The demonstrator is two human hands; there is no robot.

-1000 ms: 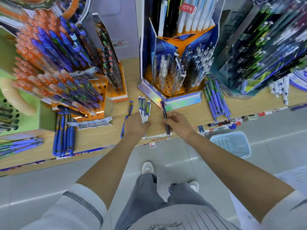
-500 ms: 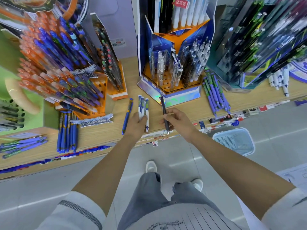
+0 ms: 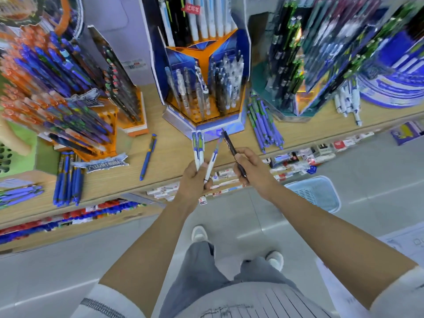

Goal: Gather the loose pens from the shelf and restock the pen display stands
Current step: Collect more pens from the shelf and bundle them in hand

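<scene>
The left hand's (image 3: 193, 180) fingers clasp three white pens (image 3: 197, 150); the right hand (image 3: 253, 171) pinches a dark pen (image 3: 230, 145) mid-barrel. They are likely light, stiff and slick, so barrels suit the fingers best.

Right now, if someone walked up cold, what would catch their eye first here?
The two hands at centre: the left hand grips three white-and-blue pens, the right hand holds a dark pen. Just behind them stands a blue-and-orange display stand, and one blue pen lies loose on the wooden shelf to its left.
</scene>
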